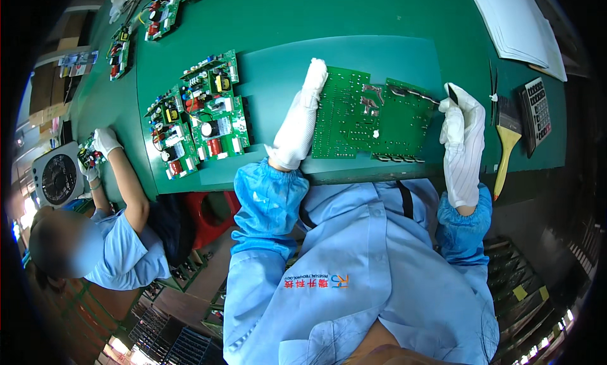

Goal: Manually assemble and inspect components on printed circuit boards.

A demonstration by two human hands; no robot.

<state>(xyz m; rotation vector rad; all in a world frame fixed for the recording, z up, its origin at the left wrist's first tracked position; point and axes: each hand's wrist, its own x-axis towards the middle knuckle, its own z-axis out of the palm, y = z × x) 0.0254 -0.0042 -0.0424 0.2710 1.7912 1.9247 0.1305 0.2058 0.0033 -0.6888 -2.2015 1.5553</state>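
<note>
A large green circuit board lies on the table in front of me, its soldered side facing up, with shiny silver patches near its middle. My left hand, in a white glove, is closed on the board's left edge. In my gloved right hand is a slim metal tool, its thin shaft reaching left over the upper right part of the board. The tool's exact kind is hard to make out. Blue sleeve covers wrap both my forearms.
Several populated circuit boards stand left of my board, others farther back. At right lie a yellow-handled brush, a calculator and white papers. A co-worker handles a small board at far left, beside a fan.
</note>
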